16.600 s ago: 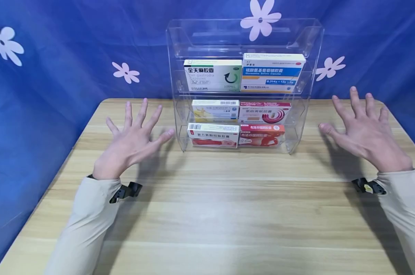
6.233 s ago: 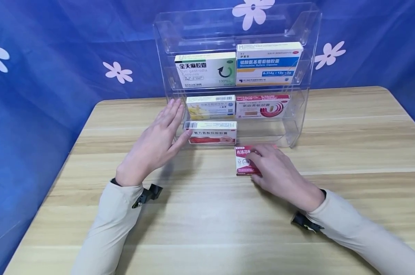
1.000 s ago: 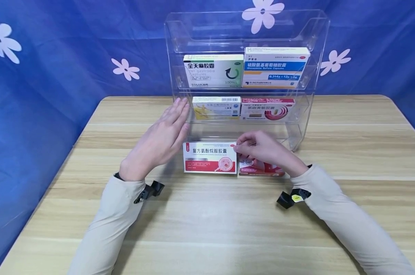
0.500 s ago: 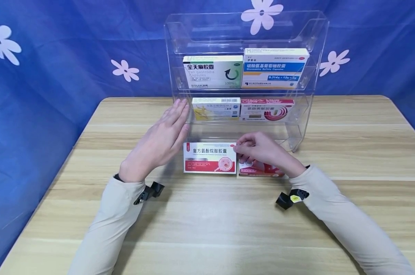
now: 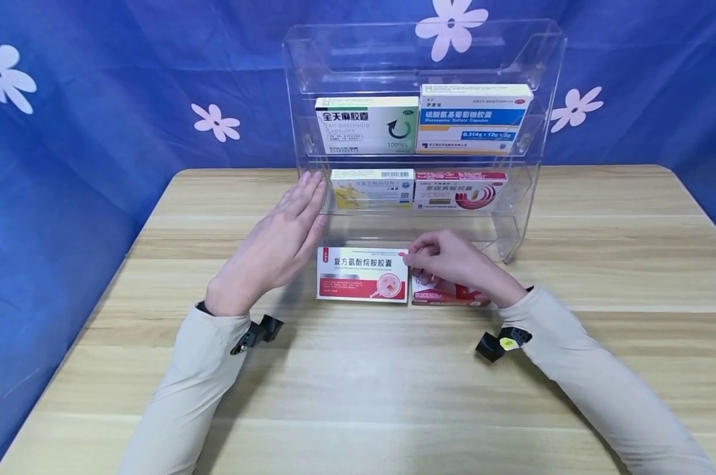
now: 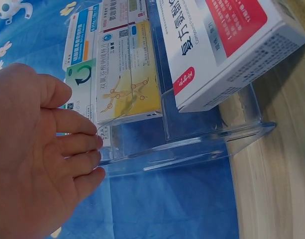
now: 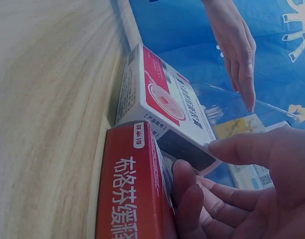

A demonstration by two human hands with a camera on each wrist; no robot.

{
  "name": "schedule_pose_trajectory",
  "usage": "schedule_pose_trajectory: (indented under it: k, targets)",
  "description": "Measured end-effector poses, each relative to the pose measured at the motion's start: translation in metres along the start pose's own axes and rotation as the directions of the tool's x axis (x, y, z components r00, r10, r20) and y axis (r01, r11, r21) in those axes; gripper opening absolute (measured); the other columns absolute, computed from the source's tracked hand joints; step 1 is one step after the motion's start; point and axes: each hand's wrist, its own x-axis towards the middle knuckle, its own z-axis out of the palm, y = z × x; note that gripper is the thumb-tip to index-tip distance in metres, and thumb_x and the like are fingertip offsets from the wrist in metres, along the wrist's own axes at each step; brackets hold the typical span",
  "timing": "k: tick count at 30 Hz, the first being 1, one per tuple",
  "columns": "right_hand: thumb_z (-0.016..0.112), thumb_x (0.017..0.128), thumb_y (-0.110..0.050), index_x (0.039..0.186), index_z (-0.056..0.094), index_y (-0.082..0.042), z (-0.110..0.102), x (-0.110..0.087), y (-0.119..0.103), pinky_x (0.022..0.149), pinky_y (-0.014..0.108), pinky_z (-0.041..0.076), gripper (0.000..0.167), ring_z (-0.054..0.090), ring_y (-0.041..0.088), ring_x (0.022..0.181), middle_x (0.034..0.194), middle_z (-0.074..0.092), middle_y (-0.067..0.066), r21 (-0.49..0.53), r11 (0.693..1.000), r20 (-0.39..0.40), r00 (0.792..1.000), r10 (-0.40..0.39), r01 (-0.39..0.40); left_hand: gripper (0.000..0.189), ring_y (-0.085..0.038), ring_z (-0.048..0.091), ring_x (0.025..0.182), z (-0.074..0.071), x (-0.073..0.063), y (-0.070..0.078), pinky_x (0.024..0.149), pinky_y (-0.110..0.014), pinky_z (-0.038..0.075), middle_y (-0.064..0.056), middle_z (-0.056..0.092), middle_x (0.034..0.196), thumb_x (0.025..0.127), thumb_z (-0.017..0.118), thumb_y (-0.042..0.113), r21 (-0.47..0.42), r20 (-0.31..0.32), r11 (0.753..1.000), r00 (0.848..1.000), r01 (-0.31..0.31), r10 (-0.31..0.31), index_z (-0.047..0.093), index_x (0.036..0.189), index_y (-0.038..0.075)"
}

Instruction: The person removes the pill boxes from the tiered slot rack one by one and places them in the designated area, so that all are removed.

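My right hand pinches the upper right corner of a white and red medicine box, its thumb on the front. The box leans back on the tabletop in front of a clear acrylic rack. Partly behind my right hand, a red medicine box sits beside it; the right wrist view shows their ends touching. My left hand, fingers straight and together, lies along the rack's left side. In the left wrist view, the left hand's palm faces the rack and holds nothing.
Rack tiers above hold a green and white box, a blue and white box, a yellow and white box and a pink and white box. A blue curtain hangs behind the wooden table.
Earlier both hands were spread apart and both lower boxes were in the rack. The red box came out first, then the white and red one. Over the last second almost nothing has moved.
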Motion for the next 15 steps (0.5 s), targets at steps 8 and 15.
schedule_pose_trajectory:
  k: [8, 15]
  targets:
    - [0.066, 0.091, -0.024, 0.099, 0.070, -0.006, 0.005, -0.006, 0.000, 0.057, 0.028, 0.045, 0.019, 0.053, 0.014, 0.060, 0.069, 0.062, 0.001, -0.230, 0.967, -0.118, 0.984, -0.136, 0.106, 0.056, -0.029, 0.005, 0.147, 0.000, 0.001, 0.002, 0.121, -0.037, 0.005, -0.020, 0.013, 0.158, 0.106, 0.024, 0.029, 0.002, 0.008, 1.000, 1.000, -0.003, 0.003, 0.020, 0.149, -0.007]
    - [0.067, 0.090, -0.016, 0.105, 0.068, -0.003, 0.015, -0.017, -0.011, 0.053, 0.028, 0.046, 0.020, 0.052, 0.012, 0.059, 0.071, 0.061, 0.000, -0.446, 0.850, -0.168, 0.907, -0.387, 0.280, 0.056, -0.030, 0.006, 0.147, 0.000, 0.000, 0.001, 0.121, -0.038, 0.006, -0.021, 0.014, 0.158, 0.106, 0.025, 0.027, 0.006, 0.007, 1.000, 1.000, -0.006, 0.006, 0.021, 0.149, -0.008]
